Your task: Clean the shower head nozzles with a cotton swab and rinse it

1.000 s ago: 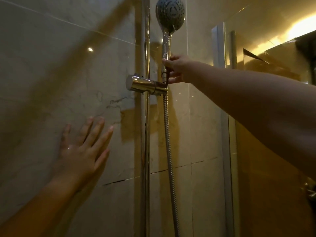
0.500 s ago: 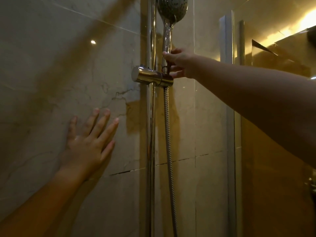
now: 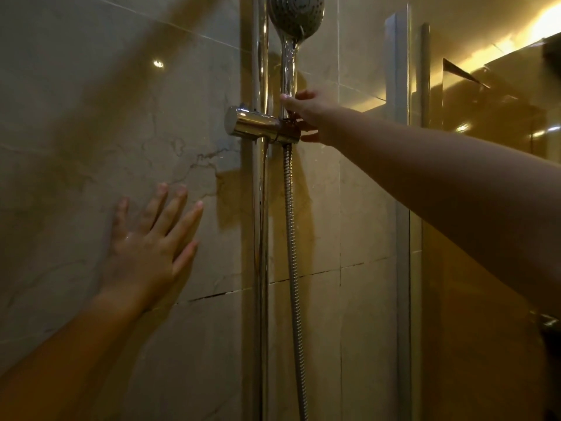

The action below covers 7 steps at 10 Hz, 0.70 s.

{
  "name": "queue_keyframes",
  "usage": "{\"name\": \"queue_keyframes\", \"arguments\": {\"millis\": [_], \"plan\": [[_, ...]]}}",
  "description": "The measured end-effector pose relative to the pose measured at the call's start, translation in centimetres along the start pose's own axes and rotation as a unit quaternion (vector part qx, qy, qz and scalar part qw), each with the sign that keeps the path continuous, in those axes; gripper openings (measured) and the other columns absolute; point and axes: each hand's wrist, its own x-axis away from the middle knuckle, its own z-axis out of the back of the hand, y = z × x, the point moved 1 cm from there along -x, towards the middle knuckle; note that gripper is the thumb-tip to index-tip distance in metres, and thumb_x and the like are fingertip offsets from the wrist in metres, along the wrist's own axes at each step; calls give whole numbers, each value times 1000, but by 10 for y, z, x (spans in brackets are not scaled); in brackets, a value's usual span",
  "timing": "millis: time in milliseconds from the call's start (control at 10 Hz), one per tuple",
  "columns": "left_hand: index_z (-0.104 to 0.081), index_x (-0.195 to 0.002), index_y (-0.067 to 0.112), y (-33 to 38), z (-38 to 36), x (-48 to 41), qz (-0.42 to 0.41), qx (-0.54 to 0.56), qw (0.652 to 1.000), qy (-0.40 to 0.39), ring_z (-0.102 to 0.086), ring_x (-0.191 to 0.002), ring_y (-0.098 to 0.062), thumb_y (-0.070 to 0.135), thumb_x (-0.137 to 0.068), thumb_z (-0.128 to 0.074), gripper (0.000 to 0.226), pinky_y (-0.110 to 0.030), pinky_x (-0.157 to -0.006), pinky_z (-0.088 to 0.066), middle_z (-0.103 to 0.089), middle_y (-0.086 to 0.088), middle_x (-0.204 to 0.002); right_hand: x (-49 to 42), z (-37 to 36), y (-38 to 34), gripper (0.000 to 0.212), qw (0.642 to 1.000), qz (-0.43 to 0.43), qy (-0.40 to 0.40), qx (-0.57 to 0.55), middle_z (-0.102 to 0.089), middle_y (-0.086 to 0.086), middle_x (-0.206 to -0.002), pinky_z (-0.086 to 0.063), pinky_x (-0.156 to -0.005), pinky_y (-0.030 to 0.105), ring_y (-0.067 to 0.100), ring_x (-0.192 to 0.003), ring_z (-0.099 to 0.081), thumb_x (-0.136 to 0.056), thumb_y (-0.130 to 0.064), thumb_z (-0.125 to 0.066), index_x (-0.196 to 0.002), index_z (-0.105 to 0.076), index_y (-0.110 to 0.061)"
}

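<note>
The chrome shower head (image 3: pixel 296 16) sits upright in its chrome bracket (image 3: pixel 258 126) on the vertical rail (image 3: pixel 258 238), its nozzle face turned toward me and partly cut off at the top. My right hand (image 3: pixel 306 115) reaches in from the right and grips the lower handle just above the bracket, thumb in front. The ribbed metal hose (image 3: pixel 293 238) hangs straight down from the handle. My left hand (image 3: pixel 148 241) lies flat on the tiled wall at lower left, fingers spread and straight. No cotton swab is visible.
Beige marble wall tiles (image 3: pixel 91 132) fill the left and centre. A glass shower door with a metal frame (image 3: pixel 400 177) stands at the right, reflecting warm light. A dark fitting (image 3: pixel 549 329) shows at the right edge.
The view has shifted, so the shower head and bracket appear a little lower and further right. Both hands keep the same places: right on the handle, left flat on the wall.
</note>
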Motion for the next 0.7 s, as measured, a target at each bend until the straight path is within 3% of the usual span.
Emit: {"name": "queue_keyframes", "arguments": {"millis": [100, 200, 300, 400, 500, 600, 700], "plan": [[-16, -148, 28, 1, 3, 0, 2, 13, 1000, 4, -1, -145, -21, 47, -91, -22, 61, -56, -111, -1, -12, -3, -158, 2, -4, 4, 49, 1000, 8, 21, -17, -58, 8, -117, -50, -93, 38, 22, -106, -58, -91, -39, -60, -132, -47, -15], [-16, -148, 28, 1, 3, 0, 2, 21, 1000, 5, -2, -145, -21, 47, -91, -21, 61, -56, -111, -1, -12, -4, -158, 7, -7, 14, 41, 998, 26, 47, -28, -61, 4, -108, -50, -86, 31, 19, -101, -60, -92, -40, -56, -124, -52, -14], [-15, -148, 27, 1, 3, 1, 3, 19, 1000, 7, -2, -145, -22, 47, -91, -21, 61, -57, -111, -2, -11, -4, -158, 22, -4, 24, 35, 985, 106, 137, 14, -59, -3, -99, -49, -75, 22, 10, -93, -58, -92, -37, -57, -117, -53, -12], [-12, -149, 28, 0, 3, 0, 2, 16, 1000, 1, 2, -145, -21, 48, -92, -18, 60, -54, -112, 6, -7, -3, -158, 52, 10, 33, 30, 942, 225, 214, 129, -56, -1, -110, -48, -91, 29, 11, -103, -53, -91, -29, -58, -116, -53, -13], [-7, -149, 30, 1, 2, 0, 4, 20, 1000, -17, 6, -145, -20, 46, -96, -22, 57, -50, -110, 15, -2, -1, -159, 97, 25, 52, 30, 913, 286, 195, 216, -55, 4, -115, -44, -94, 28, 10, -107, -50, -93, -29, -54, -117, -53, -13], [-8, -148, 30, 1, 9, 0, 14, 52, 998, -21, 7, -145, -20, 44, -93, -32, 62, -45, -107, 23, -3, -1, -159, 154, 40, 80, 29, 912, 279, 142, 266, -56, 3, -117, -43, -98, 38, 13, -112, -50, -93, -32, -51, -118, -54, -16], [-9, -149, 28, 16, 18, 3, 58, 128, 989, -43, 10, -145, -20, 40, -92, -43, 67, -49, -111, 16, 1, -2, -159, 219, 53, 125, 27, 915, 247, 122, 293, -57, -1, -115, -42, -99, 45, 13, -113, -51, -94, -34, -48, -116, -55, -20]]}}
